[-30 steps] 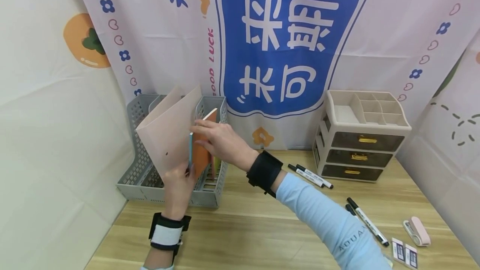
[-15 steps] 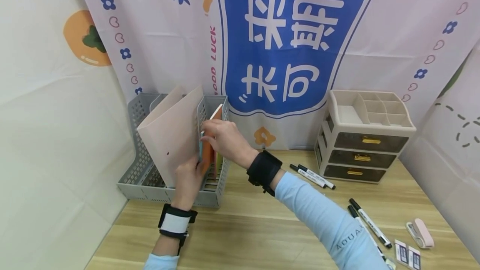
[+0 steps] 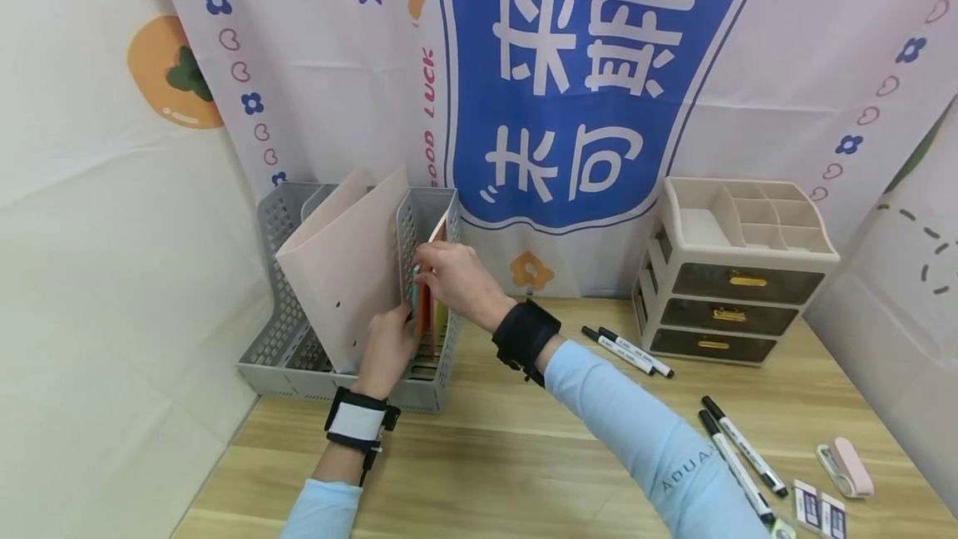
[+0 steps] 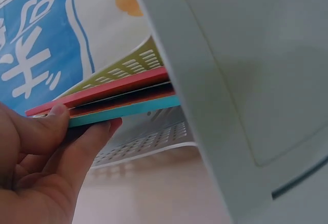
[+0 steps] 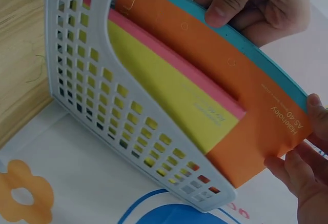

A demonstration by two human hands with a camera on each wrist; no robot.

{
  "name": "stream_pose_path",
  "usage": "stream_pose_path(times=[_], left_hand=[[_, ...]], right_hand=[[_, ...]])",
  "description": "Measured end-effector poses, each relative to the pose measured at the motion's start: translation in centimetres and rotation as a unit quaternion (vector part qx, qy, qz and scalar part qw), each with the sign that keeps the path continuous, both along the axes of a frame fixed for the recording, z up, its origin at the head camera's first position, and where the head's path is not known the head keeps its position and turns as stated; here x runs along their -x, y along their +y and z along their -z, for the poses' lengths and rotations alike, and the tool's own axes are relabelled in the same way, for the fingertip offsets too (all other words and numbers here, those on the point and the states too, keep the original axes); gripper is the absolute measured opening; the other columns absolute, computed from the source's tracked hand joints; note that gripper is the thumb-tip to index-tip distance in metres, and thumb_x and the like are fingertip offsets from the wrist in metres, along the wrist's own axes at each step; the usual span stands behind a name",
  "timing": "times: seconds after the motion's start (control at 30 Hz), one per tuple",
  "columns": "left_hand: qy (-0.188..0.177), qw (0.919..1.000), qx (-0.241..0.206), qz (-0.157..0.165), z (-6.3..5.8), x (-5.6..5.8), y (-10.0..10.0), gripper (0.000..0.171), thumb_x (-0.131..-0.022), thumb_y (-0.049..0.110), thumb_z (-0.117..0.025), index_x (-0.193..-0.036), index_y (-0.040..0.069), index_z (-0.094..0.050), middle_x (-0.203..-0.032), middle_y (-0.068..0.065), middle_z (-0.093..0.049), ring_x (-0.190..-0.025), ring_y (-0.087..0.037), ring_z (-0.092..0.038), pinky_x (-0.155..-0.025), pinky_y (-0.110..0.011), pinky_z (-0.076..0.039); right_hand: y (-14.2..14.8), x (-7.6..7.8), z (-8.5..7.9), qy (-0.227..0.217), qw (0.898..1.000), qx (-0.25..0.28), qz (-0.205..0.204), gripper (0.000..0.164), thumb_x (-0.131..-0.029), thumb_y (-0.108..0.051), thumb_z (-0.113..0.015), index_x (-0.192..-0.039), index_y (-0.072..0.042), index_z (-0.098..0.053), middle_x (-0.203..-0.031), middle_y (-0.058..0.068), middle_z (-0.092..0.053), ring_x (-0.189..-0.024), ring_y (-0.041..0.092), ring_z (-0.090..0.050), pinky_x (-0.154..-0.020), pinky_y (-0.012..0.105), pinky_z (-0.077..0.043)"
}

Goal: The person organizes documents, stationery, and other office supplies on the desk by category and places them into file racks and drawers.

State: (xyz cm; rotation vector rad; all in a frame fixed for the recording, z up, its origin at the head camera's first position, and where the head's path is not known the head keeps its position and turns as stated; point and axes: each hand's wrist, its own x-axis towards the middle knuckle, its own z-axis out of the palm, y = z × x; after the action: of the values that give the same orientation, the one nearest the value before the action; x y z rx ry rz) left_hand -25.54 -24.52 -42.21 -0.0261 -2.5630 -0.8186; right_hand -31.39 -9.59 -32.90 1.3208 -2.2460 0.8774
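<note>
My left hand point(image 3: 387, 349) and right hand point(image 3: 464, 279) both hold an orange notebook with a teal spine point(image 5: 251, 88), partly inside the right compartment of a grey file rack point(image 3: 419, 395). In the left wrist view, left thumb and fingers grip the near edges. The right wrist view shows right fingers at the notebook's upper corner, the left thumb lower on the teal spine. Beside it in that compartment stands a yellow notebook with a pink spine point(image 5: 169, 75). A large pale pink folder point(image 3: 348, 273) stands half open just left of my hands.
A beige drawer unit point(image 3: 737, 314) with a compartmented top stands at the back right. White markers with black caps point(image 3: 741, 447) lie on the wooden table point(image 3: 524, 472), near a pink stapler point(image 3: 847, 468) and small white packets point(image 3: 819, 510). A printed cloth point(image 3: 524, 248) hangs behind.
Both hands have moved right with the orange notebook, from against the pink folder into the rack's right compartment. The notebook now sits deeper, beside the yellow one. The folder stays in place.
</note>
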Motion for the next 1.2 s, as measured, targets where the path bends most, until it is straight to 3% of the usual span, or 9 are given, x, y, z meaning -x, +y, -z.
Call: stream_pose_path(times=[0.17, 0.4, 0.7, 0.97, 1.2], left_hand=[[-0.029, 0.9996, -0.002, 0.003, 0.1, 1.2, 0.0, 0.006, -0.094, -0.001, -0.063, -0.095, -0.005, -0.067, -0.080, -0.016, -0.070, -0.062, -0.017, -0.053, -0.051, -0.026, -0.038], [-0.047, 0.9989, -0.001, -0.004, 1.1, 2.4, -0.2, 0.009, -0.094, 0.001, -0.064, -0.099, -0.004, -0.069, -0.088, -0.019, -0.074, -0.066, -0.018, -0.063, -0.051, -0.026, -0.044], [-0.066, 0.9977, -0.007, -0.015, 2.1, 3.3, -0.3, 0.012, -0.094, -0.001, -0.064, -0.102, -0.004, -0.071, -0.096, -0.022, -0.074, -0.079, -0.025, -0.072, -0.057, -0.031, -0.052], [-0.058, 0.9981, 0.008, -0.017, 3.1, 4.0, 0.1, 0.010, -0.093, 0.000, -0.065, -0.099, -0.003, -0.072, -0.096, -0.022, -0.075, -0.086, -0.030, -0.074, -0.064, -0.037, -0.059], [-0.058, 0.9982, 0.011, -0.013, 3.7, 4.2, 0.2, 0.010, -0.093, -0.001, -0.065, -0.101, -0.003, -0.070, -0.098, -0.022, -0.075, -0.088, -0.032, -0.074, -0.068, -0.040, -0.060]], right_hand=[[-0.2, 0.8, 0.8, 0.004, 1.000, -0.004, 0.012, 0.009, -0.089, -0.003, -0.073, -0.098, -0.004, -0.071, -0.094, 0.007, -0.072, -0.085, 0.015, -0.069, -0.074, 0.024, -0.058], [-0.4, 1.4, 1.8, -0.010, 0.999, -0.018, 0.040, 0.019, -0.090, -0.006, -0.072, -0.109, -0.002, -0.071, -0.105, 0.010, -0.075, -0.092, 0.018, -0.072, -0.080, 0.027, -0.059], [-0.7, 1.6, 3.3, -0.025, 0.996, -0.038, 0.079, 0.024, -0.093, -0.010, -0.070, -0.116, -0.004, -0.071, -0.127, 0.012, -0.069, -0.112, 0.021, -0.070, -0.091, 0.028, -0.056], [-0.4, 1.9, 4.4, -0.019, 0.996, -0.032, 0.082, 0.027, -0.092, -0.007, -0.070, -0.118, -0.001, -0.069, -0.128, 0.015, -0.068, -0.109, 0.023, -0.071, -0.090, 0.030, -0.057], [-0.5, 2.1, 5.0, -0.008, 0.997, -0.020, 0.074, 0.022, -0.092, -0.003, -0.068, -0.114, -0.001, -0.071, -0.127, 0.017, -0.068, -0.123, 0.028, -0.063, -0.099, 0.035, -0.053]])
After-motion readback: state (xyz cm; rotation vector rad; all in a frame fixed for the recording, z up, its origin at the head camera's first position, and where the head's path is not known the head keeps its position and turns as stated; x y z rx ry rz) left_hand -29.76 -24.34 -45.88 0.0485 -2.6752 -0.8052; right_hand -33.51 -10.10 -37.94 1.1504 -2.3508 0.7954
